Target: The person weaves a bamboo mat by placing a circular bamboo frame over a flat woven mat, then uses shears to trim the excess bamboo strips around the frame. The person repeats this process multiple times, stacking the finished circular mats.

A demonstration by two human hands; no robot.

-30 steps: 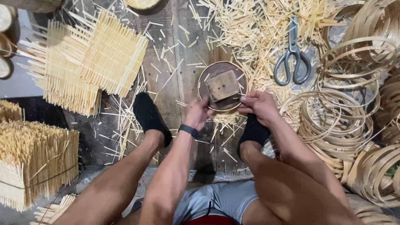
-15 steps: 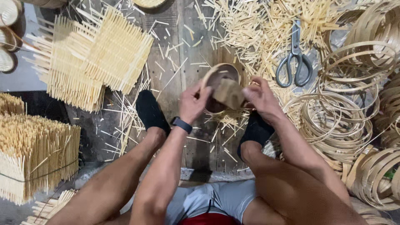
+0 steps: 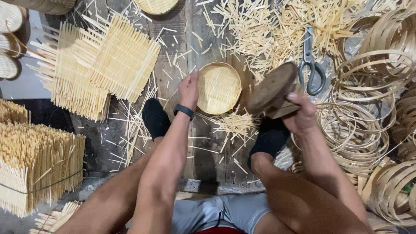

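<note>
A dark plank floor (image 3: 173, 73) fills the middle of the frame, littered with pale bamboo slivers (image 3: 268, 30), thickest at the upper centre and right. The left hand (image 3: 189, 89) rests against the left rim of a small round woven tray (image 3: 219, 87) lying flat at centre, fingers held together along its edge. The right hand (image 3: 301, 113), just right of the tray, grips a round brown wooden mould (image 3: 272, 89) by its block handle, fingers curled shut around it, the disc tilted up off the floor. Scissors (image 3: 311, 60) lie above that hand. Coiled bamboo hoops (image 3: 368, 112) pile along the right edge. Square woven mats (image 3: 99, 65) lie at upper left, and bundled sticks (image 3: 34, 164) stand at lower left. Both feet in black socks (image 3: 155, 119) rest on the planks.
</note>
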